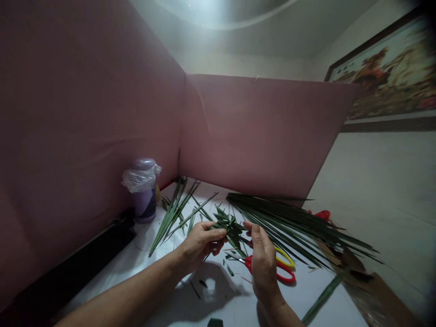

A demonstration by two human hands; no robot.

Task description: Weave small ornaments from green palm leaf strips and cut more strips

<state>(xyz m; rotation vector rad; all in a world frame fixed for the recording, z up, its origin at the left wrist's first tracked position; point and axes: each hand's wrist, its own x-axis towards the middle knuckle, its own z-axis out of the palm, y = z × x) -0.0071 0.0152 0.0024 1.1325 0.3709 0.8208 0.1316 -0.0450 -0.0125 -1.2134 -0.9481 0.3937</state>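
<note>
Left hand (201,240) pinching the leaf bundle (230,228) at its two o'clock, grip narrow! Right hand (263,256), bundle's four o'clock, farther; can't tell its grip.

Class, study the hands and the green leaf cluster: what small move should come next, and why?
Perhaps the right hand should pinch the nearest edge of the leaf cluster, since the left hand holds its opposite side and the right is close by.

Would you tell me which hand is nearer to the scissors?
Right: the right hand partly covers the scissors from view; the left hand is farther off, to their left.
</note>
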